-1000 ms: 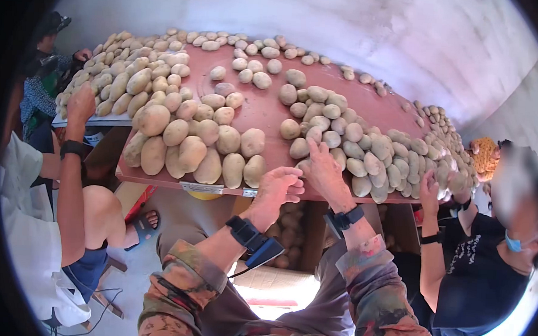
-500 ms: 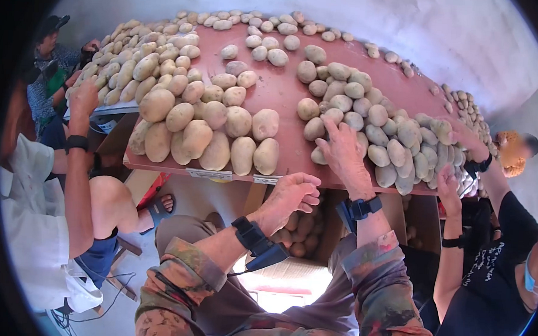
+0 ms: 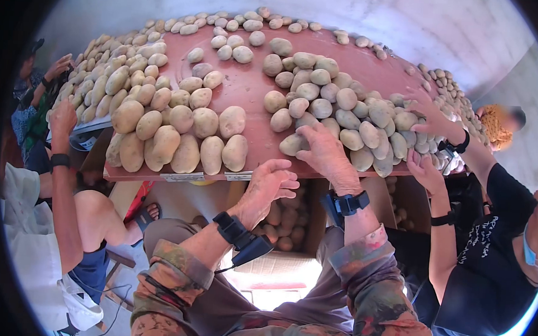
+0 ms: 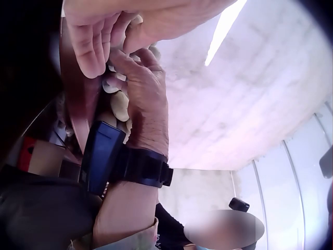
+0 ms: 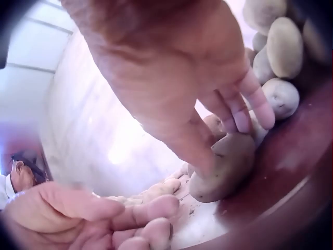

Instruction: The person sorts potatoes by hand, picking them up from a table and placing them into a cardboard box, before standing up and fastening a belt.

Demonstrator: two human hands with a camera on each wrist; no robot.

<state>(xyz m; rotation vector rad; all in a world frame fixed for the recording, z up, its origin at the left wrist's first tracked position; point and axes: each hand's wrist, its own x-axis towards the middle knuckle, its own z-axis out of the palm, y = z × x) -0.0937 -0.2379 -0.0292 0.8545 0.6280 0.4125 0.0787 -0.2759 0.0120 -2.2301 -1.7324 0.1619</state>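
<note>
My right hand (image 3: 327, 154) reaches over the near edge of the reddish-brown table (image 3: 256, 128), at the left end of a heap of potatoes (image 3: 368, 127). Thumb and fingers hold a pale brown potato (image 5: 226, 169) that lies on the tabletop close to the edge. My left hand (image 3: 263, 191) hovers in front of the edge, palm turned inward, fingers loosely bent with nothing in them. Larger potatoes (image 3: 187, 154) sit in rows to the left of it. In the left wrist view, the left hand's fingers overlap the right hand (image 4: 148, 99).
Boxes of potatoes (image 3: 287, 221) stand under the table. At my left a person in a white shirt (image 3: 26, 216) sits close; at my right, a person in a black shirt (image 3: 489, 258) has both hands at the heap. More potatoes (image 3: 252, 18) line the far edge.
My right hand has drawn back from the heap to the potato nearest the edge. The left hand stays bare. The person at right has reached one arm onto the heap. The head view has shifted.
</note>
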